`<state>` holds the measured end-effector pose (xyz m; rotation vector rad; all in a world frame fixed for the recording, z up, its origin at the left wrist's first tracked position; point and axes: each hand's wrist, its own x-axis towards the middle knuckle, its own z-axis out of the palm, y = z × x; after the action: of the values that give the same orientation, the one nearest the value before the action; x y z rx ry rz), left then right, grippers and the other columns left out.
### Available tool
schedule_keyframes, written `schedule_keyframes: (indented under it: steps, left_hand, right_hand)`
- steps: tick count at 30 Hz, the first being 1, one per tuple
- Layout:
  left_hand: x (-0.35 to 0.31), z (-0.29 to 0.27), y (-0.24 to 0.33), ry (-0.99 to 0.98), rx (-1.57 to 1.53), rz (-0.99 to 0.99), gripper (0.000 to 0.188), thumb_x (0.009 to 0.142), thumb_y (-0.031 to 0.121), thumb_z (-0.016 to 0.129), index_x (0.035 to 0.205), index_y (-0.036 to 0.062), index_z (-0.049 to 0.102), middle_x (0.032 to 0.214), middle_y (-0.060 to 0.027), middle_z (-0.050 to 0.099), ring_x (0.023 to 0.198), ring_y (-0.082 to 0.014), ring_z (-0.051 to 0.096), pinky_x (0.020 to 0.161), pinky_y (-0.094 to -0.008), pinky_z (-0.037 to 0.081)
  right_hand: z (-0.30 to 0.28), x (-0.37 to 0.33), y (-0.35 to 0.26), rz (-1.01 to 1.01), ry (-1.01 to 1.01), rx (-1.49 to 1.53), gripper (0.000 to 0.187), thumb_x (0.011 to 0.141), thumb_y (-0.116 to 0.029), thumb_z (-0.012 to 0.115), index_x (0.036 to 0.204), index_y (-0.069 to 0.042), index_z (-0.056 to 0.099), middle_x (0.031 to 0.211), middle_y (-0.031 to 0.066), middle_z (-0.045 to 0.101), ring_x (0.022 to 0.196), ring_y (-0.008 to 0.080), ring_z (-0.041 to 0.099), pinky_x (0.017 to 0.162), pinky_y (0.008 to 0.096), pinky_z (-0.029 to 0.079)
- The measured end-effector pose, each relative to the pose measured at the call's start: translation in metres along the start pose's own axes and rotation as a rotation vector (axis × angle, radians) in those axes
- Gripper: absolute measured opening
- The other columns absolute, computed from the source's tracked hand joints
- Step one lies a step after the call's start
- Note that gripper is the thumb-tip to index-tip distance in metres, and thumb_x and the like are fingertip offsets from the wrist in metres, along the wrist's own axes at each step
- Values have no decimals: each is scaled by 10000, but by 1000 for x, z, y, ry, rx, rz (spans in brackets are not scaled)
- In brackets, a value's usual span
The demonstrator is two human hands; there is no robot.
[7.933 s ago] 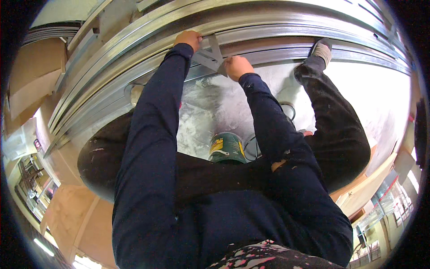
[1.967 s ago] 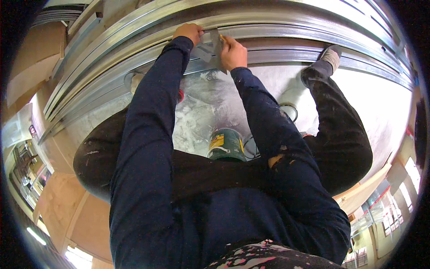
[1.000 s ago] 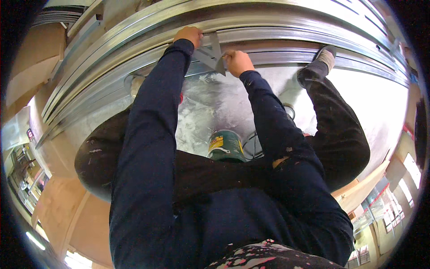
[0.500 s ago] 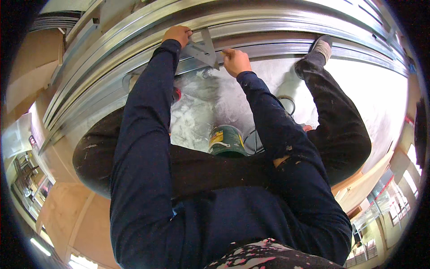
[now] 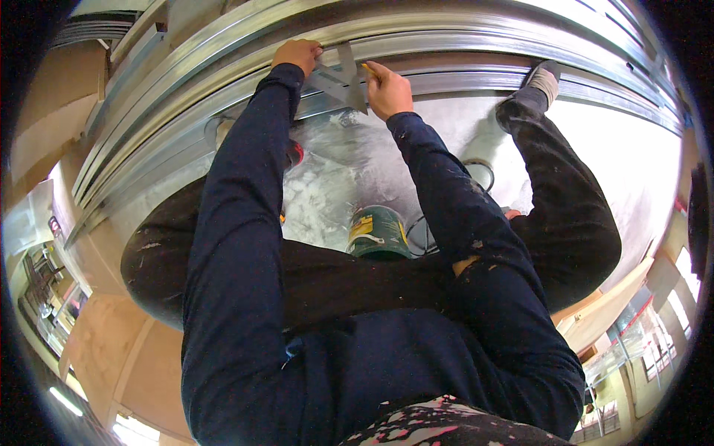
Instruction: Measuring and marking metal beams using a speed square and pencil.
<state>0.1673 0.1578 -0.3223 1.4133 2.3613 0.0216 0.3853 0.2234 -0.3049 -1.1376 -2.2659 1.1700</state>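
A grey metal triangular set square (image 5: 351,83) lies across long silver metal channels (image 5: 461,43) on the floor. My left hand (image 5: 297,56) is closed at its left corner, fingers pressed against the square and the channel beneath. Just right of the square's slanted edge, my right hand (image 5: 390,92) pinches a small yellow pencil-like marker (image 5: 367,68). Its tip meets the channel beside the square; most of it is hidden in my fingers.
A green bucket (image 5: 378,233) with a white handle stands between my legs. Beside my left forearm is a red and black object (image 5: 296,153), partly hidden. A round ring-shaped thing (image 5: 480,175) lies right of my right forearm. My shoe (image 5: 547,70) rests against the channels.
My right hand has moved slightly up and left along the edge of the square, and the yellow marker now shows. My left hand and the square have hardly moved.
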Motion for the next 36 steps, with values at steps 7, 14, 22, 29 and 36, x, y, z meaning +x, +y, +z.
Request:
schedule_keyframes:
  steps: [7, 14, 22, 29, 36]
  left_hand:
    - [0, 12, -6, 109, -98, 3, 231, 884, 349, 533, 948, 190, 688, 900, -108, 676, 868, -343, 631, 773, -460, 499]
    - [0, 4, 5, 12, -74, -43, 242, 879, 347, 548, 1032, 214, 680, 966, -107, 674, 887, -338, 633, 793, -445, 506]
    - [1, 4, 6, -6, 24, -54, 224, 858, 266, 547, 1035, 265, 683, 946, -121, 676, 853, -344, 644, 774, -455, 515]
    - [4, 1, 7, -5, 2, -32, 246, 831, 217, 547, 1029, 270, 683, 936, -117, 679, 844, -327, 653, 771, -453, 521]
    - [-1, 5, -2, -39, -60, -92, 196, 833, 247, 589, 997, 235, 697, 962, -99, 680, 912, -321, 641, 826, -433, 506]
  right_hand:
    - [7, 5, -7, 15, -5, -27, 290, 822, -129, 549, 1087, -71, 654, 903, 184, 665, 840, 337, 653, 756, 385, 520]
    - [10, 9, -3, -1, 35, -41, 281, 823, -146, 542, 1069, -83, 662, 900, 173, 668, 842, 343, 649, 756, 393, 517]
    - [20, 7, -3, 54, 31, -71, 262, 830, -175, 553, 1057, -110, 665, 899, 186, 664, 838, 364, 644, 770, 425, 518]
    - [24, 35, 4, 39, -1, -173, 265, 844, -201, 534, 1059, -133, 673, 839, 183, 655, 797, 361, 639, 731, 425, 513]
    - [18, 23, -3, 55, -43, -169, 238, 845, -207, 524, 1003, -131, 686, 825, 192, 649, 795, 386, 627, 732, 441, 511]
